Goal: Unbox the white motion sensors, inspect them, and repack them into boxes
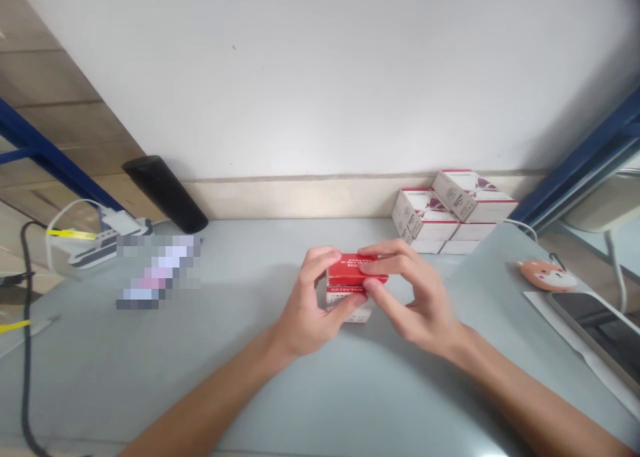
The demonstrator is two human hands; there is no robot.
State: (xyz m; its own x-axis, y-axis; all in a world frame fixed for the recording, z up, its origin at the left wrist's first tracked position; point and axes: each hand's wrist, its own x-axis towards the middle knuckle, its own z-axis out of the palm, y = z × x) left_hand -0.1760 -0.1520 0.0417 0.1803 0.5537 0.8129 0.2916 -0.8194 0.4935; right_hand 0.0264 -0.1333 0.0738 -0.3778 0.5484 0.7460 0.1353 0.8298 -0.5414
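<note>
A small red-and-white cardboard box (pixel 350 310) printed "DETECTOR" is between my two hands, low over the grey table. Its red top panel (pixel 347 268) carries upside-down lettering, and a dark gap runs along the panel's front edge. My left hand (pixel 313 310) grips the left side, thumb across the white front and fingers at the back left corner. My right hand (pixel 417 297) pinches the red panel at its right, fingertips on top and thumb at the front edge. My fingers hide parts of both sides, and I cannot tell what is inside.
White-and-maroon boxes (pixel 433 233) are stacked against the wall at back right. A plush-like animal pouch (pixel 545 275) and a phone (pixel 595 330) lie at right. At left are a black cylinder (pixel 167 193), a power strip (pixel 113 240), cables and a blurred-out item (pixel 160 270).
</note>
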